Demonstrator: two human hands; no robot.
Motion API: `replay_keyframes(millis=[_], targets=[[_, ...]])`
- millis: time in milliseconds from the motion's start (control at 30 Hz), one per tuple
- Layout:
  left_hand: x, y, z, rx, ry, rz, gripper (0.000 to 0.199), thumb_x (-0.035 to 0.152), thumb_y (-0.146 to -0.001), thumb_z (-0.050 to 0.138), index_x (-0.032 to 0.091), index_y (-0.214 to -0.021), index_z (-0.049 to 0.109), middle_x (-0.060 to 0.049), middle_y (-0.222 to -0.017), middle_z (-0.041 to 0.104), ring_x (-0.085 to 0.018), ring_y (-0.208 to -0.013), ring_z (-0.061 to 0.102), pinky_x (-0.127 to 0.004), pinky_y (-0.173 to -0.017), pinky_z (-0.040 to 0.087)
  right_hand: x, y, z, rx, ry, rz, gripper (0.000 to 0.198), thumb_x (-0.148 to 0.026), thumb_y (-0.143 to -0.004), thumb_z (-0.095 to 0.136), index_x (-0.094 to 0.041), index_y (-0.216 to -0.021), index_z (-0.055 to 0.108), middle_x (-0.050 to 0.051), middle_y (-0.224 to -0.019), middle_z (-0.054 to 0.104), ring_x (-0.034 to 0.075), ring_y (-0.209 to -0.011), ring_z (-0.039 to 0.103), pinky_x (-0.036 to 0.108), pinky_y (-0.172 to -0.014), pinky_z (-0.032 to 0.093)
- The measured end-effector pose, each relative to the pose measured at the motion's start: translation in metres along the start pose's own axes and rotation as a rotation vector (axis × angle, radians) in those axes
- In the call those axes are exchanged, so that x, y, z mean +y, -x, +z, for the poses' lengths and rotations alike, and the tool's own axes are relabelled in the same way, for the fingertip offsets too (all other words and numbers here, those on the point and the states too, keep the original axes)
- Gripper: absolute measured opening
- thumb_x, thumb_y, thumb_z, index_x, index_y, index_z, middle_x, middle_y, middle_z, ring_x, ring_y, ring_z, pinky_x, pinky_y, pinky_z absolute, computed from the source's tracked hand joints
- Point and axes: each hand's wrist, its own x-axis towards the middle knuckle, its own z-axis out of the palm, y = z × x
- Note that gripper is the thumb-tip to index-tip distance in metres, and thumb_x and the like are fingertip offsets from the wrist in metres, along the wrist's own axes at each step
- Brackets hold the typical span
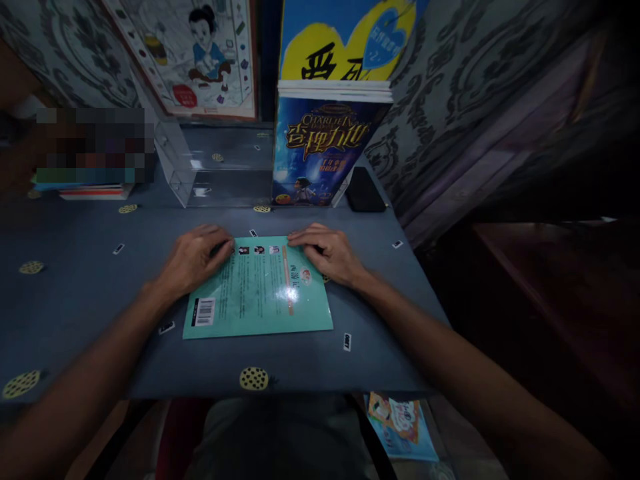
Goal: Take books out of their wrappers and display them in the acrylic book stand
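Note:
A turquoise book (260,307) lies flat on the table, sideways to me, with a barcode, lines of print and small portrait pictures on the cover side facing up. At its far left corner my left hand (200,257) is closed on the edge, the fingers curled. My right hand (325,250) grips the far right corner, its fingers reaching along the far edge. The undersides of the fingers are hidden, as are parts of the book beneath both hands.
Behind the book, a clear acrylic rack (175,163) holds a blue comic-style book (320,150) and a picture book (210,60). A black phone (367,190) lies to its right. Stacked books (95,192) sit at left, partly pixelated. A blue packet (403,427) is below the table's near edge.

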Motion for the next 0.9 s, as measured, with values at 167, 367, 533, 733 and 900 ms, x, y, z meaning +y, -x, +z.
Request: replay_keyframes(millis=[167, 367, 533, 733, 900], targets=[[0.008, 0.001, -0.004, -0.042, -0.166, 0.006, 0.042, 0.046, -0.101, 0.040, 0.017, -0.106, 0.070, -0.014, -0.116, 0.069, -0.031, -0.111, 0.061, -0.047, -0.095, 0.050, -0.001, -0.001, -0.002, -0.035, 0.054, 0.013, 0.036, -0.008, -0.087, 0.045, -0.020, -0.098, 0.078, 0.006, -0.106, 0.079, 0.021, -0.101, 0.071, 0.042, -0.092, 0.057], [0.033, 0.038, -0.005, -0.323, -0.119, 0.145, 0.072, 0.075, -0.085, 0.057, 0.032, -0.143, 0.055, -0.009, -0.157, 0.045, -0.041, -0.145, 0.035, -0.063, -0.116, 0.032, -0.003, -0.002, -0.006, -0.095, 0.119, 0.014, 0.039, -0.008, -0.086, 0.042, -0.020, -0.100, 0.077, 0.006, -0.101, 0.077, 0.022, -0.097, 0.068, 0.043, -0.092, 0.054], [0.029, 0.071, -0.001, -0.328, -0.151, 0.151, 0.076, 0.072, -0.084, 0.062, 0.037, -0.150, 0.048, -0.008, -0.163, 0.039, -0.041, -0.151, 0.027, -0.067, -0.120, 0.022, -0.007, -0.004, -0.009, -0.129, 0.169, -0.003, 0.037, -0.008, -0.085, 0.042, -0.018, -0.096, 0.076, 0.004, -0.096, 0.076, 0.020, -0.091, 0.069, 0.039, -0.094, 0.051], [-0.009, 0.067, -0.021, -0.261, -0.163, -0.004, 0.073, 0.079, -0.085, 0.051, 0.034, -0.142, 0.057, -0.009, -0.161, 0.041, -0.044, -0.149, 0.031, -0.065, -0.116, 0.031, -0.039, -0.002, -0.029, -0.222, 0.314, 0.163, 0.028, -0.018, -0.089, 0.052, -0.017, -0.101, 0.078, 0.005, -0.086, 0.076, 0.019, -0.076, 0.067, 0.031, -0.072, 0.048], [-0.024, 0.060, -0.035, -0.272, -0.058, -0.146, 0.071, 0.074, -0.091, 0.045, 0.032, -0.148, 0.050, -0.008, -0.162, 0.038, -0.039, -0.138, 0.048, -0.054, -0.108, 0.046, -0.060, 0.013, -0.036, -0.297, 0.096, 0.116, 0.023, -0.020, -0.092, 0.057, -0.019, -0.102, 0.078, -0.003, -0.061, 0.065, 0.012, -0.055, 0.055, 0.026, -0.059, 0.037]])
